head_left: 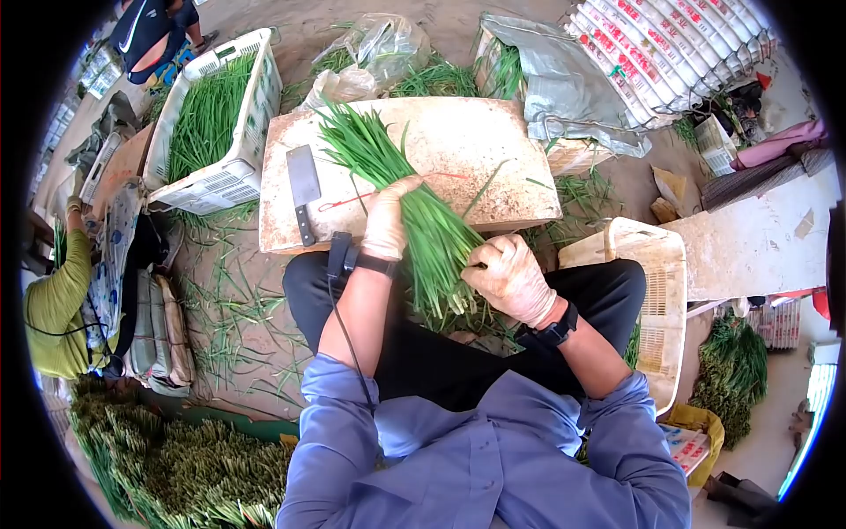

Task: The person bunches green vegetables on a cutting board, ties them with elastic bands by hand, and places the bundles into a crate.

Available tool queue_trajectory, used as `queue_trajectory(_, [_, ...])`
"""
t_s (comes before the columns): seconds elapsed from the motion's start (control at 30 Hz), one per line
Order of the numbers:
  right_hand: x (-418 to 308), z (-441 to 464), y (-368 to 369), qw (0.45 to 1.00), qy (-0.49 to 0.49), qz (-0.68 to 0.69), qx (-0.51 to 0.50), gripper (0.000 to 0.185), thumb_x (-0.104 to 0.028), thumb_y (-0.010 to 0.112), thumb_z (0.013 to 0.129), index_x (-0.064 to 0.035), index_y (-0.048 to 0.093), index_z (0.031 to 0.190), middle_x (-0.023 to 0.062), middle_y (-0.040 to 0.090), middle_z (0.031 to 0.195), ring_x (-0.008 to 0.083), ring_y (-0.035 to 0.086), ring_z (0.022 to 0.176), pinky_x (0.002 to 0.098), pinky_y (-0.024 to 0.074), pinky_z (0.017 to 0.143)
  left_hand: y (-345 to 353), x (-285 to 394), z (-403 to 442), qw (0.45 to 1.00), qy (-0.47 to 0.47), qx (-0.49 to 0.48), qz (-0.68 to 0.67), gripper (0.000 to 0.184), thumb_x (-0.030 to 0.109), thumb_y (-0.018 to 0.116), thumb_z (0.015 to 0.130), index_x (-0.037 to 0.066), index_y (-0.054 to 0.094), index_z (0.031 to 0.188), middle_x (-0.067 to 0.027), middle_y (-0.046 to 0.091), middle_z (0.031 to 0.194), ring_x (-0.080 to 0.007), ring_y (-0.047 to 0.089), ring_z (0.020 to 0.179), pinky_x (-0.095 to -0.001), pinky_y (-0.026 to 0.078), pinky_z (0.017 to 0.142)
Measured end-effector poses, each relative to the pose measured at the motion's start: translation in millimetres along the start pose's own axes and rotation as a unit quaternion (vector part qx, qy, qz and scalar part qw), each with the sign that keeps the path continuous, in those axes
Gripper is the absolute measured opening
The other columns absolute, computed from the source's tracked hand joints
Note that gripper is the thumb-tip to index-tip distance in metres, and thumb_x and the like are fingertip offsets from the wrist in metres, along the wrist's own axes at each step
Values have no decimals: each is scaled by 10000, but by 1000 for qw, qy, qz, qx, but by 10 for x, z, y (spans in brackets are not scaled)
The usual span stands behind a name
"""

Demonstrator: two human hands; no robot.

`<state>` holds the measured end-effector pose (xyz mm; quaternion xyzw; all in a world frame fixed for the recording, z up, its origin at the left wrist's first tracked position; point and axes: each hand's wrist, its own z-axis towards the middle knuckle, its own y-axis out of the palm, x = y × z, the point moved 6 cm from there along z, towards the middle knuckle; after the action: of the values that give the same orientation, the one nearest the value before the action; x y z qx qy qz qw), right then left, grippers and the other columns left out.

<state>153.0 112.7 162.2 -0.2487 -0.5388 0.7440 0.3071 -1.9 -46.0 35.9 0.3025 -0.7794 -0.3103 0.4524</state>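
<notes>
A thick bunch of garlic chives (432, 225) slants across the near edge of a stained pale board (476, 132), its green tips on the board and its stem ends above my lap. My gloved left hand (388, 219) is closed around the middle of the bunch. At the bunch's right side, near the stem ends, my gloved right hand (509, 275) has its fingers curled onto some stalks. A cleaver (303, 176) lies flat on the board's left part, handle toward me. Thin red ties (339, 204) lie on the board, partly under the bunch.
A white crate of chives (261, 101) stands left of the board, a cream crate (665, 309) by my right knee. Chive heaps (203, 467) lie lower left. Loose leaves litter the floor. Another person's green sleeve (57, 304) shows at left; someone else is at upper left.
</notes>
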Motion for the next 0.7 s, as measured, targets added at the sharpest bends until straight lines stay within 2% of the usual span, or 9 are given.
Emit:
queue_trajectory(0.1, [165,-48,-104,990,70,121,-10,129,-140,796,828,-154,733,940,8,597,1042,272,577,1021,413,475,925,-5,63,8,999,26,8,19,132,44,768,901,10,724,1020,-102,732,910,-270,729,778,-433,645,718])
queue_trajectory(0.13, [191,-59,-172,986,70,153,-7,83,-147,789,887,-108,753,951,49,681,964,302,658,927,403,530,851,-32,96,27,999,41,11,30,135,43,772,897,13,725,1020,-99,733,908,-266,727,782,-426,641,720])
queue_trajectory(0.23, [206,-246,-149,946,196,254,-39,125,-216,772,917,-100,731,893,108,711,847,350,702,796,445,565,715,-56,124,91,999,47,19,-3,136,39,776,893,14,728,1018,-95,734,902,-258,725,789,-408,628,719])
queue_trajectory(0.27, [159,-246,-181,955,190,227,-21,195,-263,758,942,-77,736,889,162,709,763,389,707,709,478,559,621,-57,135,91,998,57,11,0,132,33,778,890,10,731,1012,-93,738,916,-250,723,790,-408,630,729])
queue_trajectory(0.37, [192,-374,46,935,290,205,-23,248,-340,762,955,-93,785,956,167,719,764,399,707,717,449,579,650,-87,125,153,997,74,10,-12,131,22,778,885,2,731,1005,-95,739,918,-245,724,780,-406,634,725])
queue_trajectory(0.5, [177,-454,358,866,399,300,-38,368,-405,719,1005,-58,794,1099,174,722,727,343,736,678,412,585,645,8,174,37,994,111,5,-10,129,16,772,885,-21,719,997,-106,740,903,-263,732,779,-426,645,729])
queue_trajectory(0.57, [131,-402,374,827,439,351,-23,431,-434,692,1027,-34,784,1157,176,723,712,305,749,662,401,584,643,-4,154,50,994,111,-5,5,127,72,749,918,-8,719,1013,-106,735,914,-256,729,789,-419,642,765])
queue_trajectory(0.6, [131,-384,379,827,442,347,-21,480,-442,680,1046,17,764,1157,145,720,682,226,748,626,374,576,627,22,160,35,994,111,-10,12,134,100,738,935,-1,719,1021,-106,732,919,-252,728,794,-415,640,783])
queue_trajectory(0.7, [161,-386,499,727,489,479,-56,499,-435,683,1055,52,752,1141,122,701,680,186,722,600,344,567,623,63,171,-50,994,110,4,21,139,102,741,934,-5,717,1019,-98,731,934,-250,726,803,-415,637,803])
